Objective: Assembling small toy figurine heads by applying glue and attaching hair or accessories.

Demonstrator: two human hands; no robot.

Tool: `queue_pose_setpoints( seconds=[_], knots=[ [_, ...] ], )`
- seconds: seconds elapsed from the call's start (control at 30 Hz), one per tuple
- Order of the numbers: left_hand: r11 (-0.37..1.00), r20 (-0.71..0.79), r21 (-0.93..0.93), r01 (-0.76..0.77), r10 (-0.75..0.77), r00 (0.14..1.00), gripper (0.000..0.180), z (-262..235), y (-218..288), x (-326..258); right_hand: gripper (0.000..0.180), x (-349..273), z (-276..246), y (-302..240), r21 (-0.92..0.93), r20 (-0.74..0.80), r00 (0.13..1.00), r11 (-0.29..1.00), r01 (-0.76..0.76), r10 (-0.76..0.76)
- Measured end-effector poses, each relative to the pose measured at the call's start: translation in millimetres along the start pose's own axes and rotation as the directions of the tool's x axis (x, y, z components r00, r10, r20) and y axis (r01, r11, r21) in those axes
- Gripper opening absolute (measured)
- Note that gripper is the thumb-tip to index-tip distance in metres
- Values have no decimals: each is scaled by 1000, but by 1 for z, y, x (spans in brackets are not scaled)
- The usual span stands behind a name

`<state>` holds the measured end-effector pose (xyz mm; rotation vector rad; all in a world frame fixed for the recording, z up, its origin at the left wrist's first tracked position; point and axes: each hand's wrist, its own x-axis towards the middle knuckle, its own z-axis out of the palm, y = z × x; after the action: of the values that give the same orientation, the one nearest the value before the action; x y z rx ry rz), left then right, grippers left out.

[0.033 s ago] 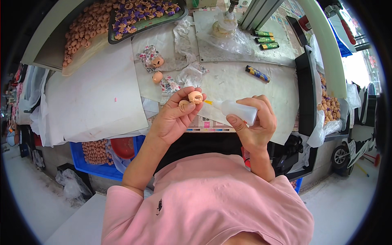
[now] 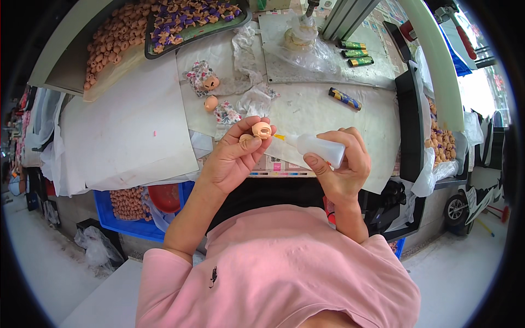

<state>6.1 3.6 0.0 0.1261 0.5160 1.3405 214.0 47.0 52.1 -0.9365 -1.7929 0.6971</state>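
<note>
Head: white bottle (image 2: 319, 150), printed blue cylinder (image 2: 345, 99)

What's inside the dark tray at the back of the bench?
The dark tray holds many small peach and purple pieces; bare tray shows along its near edge. What lies beneath them is covered.

Lower peach piece (image 2: 245, 138) partly hidden by left fingers (image 2: 237, 148), tray (image 2: 219, 31) cropped above

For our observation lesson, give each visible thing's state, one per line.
Left hand: closed on doll head
Doll head: hollow, opening exposed
Right hand: gripping bottle
Bottle: tilted, tip toward doll head
Blue tube: lying flat
Green tubes: lying side by side
Plastic bag: crumpled
Black tray: crowded with pieces
Blue crate: holding peach parts
</note>
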Motion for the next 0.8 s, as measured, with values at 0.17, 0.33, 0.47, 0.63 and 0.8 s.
queue_pose_setpoints(
  seconds=[0.17, 0.33, 0.47, 0.63, 0.8],
  knots=[
    [1000, 16, -8, 4, -4, 1000, 36, -3, 0, -1, 36, 0, -2, 0, 5, -4, 1000, 1000, 23, -23],
    [1000, 17, 0, 8, -8, 1000, 38, -1, 3, -2, 36, 1, -1, 0, 4, 2, 1000, 1000, 15, -15],
    [1000, 6, -18, 13, -13, 1000, 38, 0, 3, -2, 37, 2, 1, 1, 22, -19, 1000, 1000, 6, -5],
    [1000, -10, -13, 24, -24, 1000, 37, -2, 0, 0, 34, -1, 2, 12, 36, -77, 996, 998, 48, -45],
    [998, 2, -13, 58, -58, 998, 32, -4, 4, -4, 29, 2, 28, 34, 149, -27, 982, 972, -183, 189]
  ],
)
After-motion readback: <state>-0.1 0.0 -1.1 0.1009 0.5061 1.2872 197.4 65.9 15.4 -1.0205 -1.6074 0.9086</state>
